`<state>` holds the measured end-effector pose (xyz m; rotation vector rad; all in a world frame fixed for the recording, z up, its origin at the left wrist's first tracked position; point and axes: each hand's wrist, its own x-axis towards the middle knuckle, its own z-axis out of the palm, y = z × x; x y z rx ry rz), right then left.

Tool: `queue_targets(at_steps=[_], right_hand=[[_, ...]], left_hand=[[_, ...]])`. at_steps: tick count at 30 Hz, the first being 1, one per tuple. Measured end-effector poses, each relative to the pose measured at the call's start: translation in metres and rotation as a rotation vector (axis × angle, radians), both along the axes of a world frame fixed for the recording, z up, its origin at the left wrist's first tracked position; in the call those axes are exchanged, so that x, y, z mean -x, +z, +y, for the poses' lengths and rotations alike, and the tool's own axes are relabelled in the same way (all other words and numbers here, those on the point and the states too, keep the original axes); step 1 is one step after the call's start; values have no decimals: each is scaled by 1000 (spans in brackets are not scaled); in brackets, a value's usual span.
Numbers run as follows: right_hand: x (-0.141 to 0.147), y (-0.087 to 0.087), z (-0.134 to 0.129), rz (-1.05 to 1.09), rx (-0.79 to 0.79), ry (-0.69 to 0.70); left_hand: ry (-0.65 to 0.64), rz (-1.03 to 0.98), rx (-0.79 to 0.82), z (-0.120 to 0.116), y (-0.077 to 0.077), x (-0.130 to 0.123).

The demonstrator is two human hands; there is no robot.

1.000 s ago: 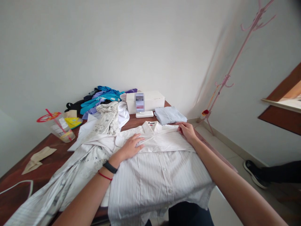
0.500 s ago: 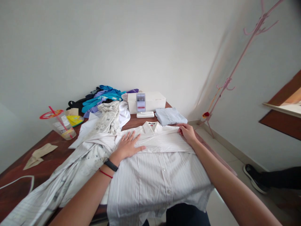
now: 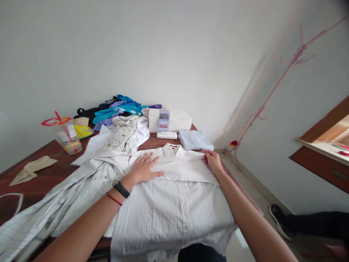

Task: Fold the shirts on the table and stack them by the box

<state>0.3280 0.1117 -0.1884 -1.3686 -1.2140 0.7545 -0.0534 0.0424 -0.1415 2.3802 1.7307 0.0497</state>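
Over the dark wooden tabletop (image 3: 54,151), has the striped shirt (image 3: 174,203) buttons up, hem overhanging the near edge; shows bare wood at left. Points collar toward the wall (image 3: 191,54), long axis near to far. Presses left hand (image 3: 144,169) flat, fingers spread; pinches shoulder edge with right hand (image 3: 213,162). Meets heaped clothes (image 3: 122,109) far left, box (image 3: 177,120) and folded grey cloth (image 3: 195,140) beyond collar.
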Motion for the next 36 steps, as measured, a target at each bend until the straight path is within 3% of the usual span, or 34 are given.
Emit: queue_targets(at_steps=[36], right_hand=[[-2,-1,2,-1,17,36]], left_hand=[[-4,-62,-29,3,-8,3]])
